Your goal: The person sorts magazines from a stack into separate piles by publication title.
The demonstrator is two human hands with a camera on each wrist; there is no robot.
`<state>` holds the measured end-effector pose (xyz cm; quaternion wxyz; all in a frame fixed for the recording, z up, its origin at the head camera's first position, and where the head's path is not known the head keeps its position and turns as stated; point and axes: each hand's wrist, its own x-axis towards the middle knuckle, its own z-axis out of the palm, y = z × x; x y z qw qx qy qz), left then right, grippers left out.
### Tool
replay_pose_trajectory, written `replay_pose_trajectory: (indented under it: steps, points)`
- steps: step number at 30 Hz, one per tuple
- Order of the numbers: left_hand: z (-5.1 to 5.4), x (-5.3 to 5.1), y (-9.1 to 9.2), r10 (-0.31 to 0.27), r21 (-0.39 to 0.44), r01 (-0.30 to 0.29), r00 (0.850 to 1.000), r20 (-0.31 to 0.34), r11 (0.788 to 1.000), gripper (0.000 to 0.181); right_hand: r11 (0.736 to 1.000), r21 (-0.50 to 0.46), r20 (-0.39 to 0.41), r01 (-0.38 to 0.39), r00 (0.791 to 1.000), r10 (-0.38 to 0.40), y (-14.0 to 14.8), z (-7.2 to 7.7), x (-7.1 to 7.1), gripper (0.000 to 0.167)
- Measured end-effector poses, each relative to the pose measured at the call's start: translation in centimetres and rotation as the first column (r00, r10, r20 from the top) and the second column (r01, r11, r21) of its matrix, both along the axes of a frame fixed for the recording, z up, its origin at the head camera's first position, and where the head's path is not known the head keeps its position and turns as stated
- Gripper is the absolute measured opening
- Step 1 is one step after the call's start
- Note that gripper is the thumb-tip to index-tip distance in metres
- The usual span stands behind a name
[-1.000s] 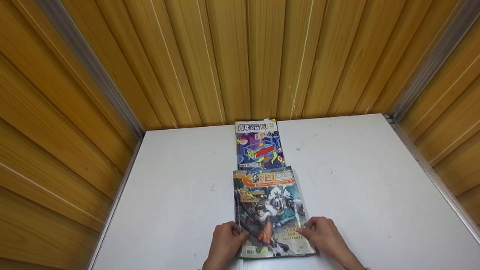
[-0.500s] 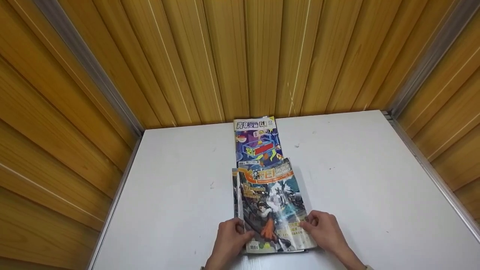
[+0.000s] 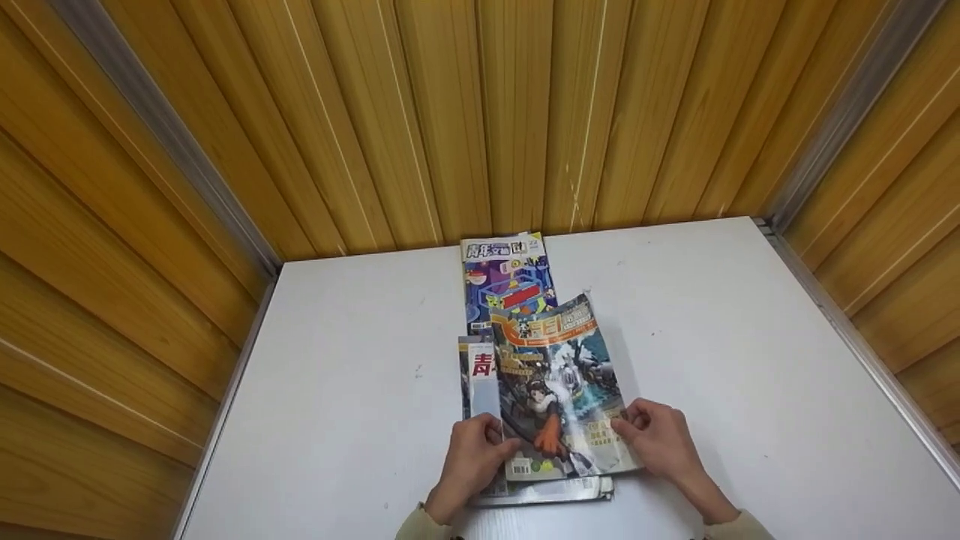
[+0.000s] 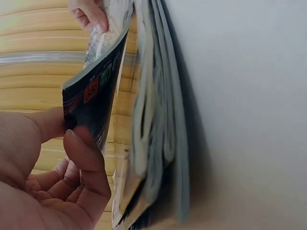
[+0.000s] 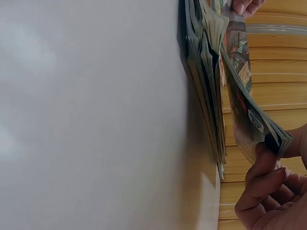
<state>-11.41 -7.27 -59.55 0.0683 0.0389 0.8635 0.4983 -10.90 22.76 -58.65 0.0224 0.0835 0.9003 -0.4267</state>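
Note:
Both hands hold one magazine (image 3: 559, 397) with an action-scene cover and an orange title band, raised off a stack. My left hand (image 3: 474, 457) pinches its lower left edge between thumb and fingers. On the opposite edge, my right hand (image 3: 664, 442) pinches it the same way. Beneath lies the magazine stack (image 3: 551, 491), its top one showing a pale cover with a red title character at the left. In the left wrist view the lifted magazine (image 4: 93, 91) bends, apart from the stack (image 4: 158, 120) at the near end. The right wrist view shows the stack's page edges (image 5: 206, 81).
Behind the stack, a purple and blue magazine (image 3: 510, 281) lies against the far edge of the white table (image 3: 345, 390), partly covered by the held one. Yellow wood-patterned panels (image 3: 442, 120) rise at the back and both sides.
The held magazine has risen off the stack and shifted right and away from me, with both hands moving along. The pale cover under it has come into view at the left.

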Motion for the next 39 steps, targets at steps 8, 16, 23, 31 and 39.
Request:
replay_pose_trajectory:
  steps: [8,16,23,31,39]
  points:
    - [0.1,-1.9,1.5,-0.023,-0.036,0.024,0.999,0.03,0.999,0.022,0.999,0.04,-0.051,0.017,0.999,-0.015,1.5,-0.1,-1.0,0.02]
    - [0.8,-3.1,2.7,-0.058,-0.077,0.057,0.998,-0.013,0.995,0.023,0.997,0.077,-0.096,0.021,0.995,-0.013,2.6,-0.2,-1.7,0.019]
    - [-0.2,-4.8,3.3,-0.101,-0.064,0.092,0.984,-0.149,0.994,0.023,0.994,0.104,-0.15,0.021,0.989,-0.005,3.5,-0.5,-2.8,0.02]
    - [-0.6,-6.6,4.9,-0.082,-0.031,0.08,0.993,-0.086,0.996,0.024,0.993,0.114,-0.159,0.023,0.987,-0.005,4.8,-0.7,-4.5,0.019]
    - [1.6,-8.4,6.5,-0.089,-0.082,0.086,0.995,-0.037,0.993,0.035,0.992,0.119,-0.158,0.036,0.987,-0.017,6.0,0.0,-6.0,0.018]
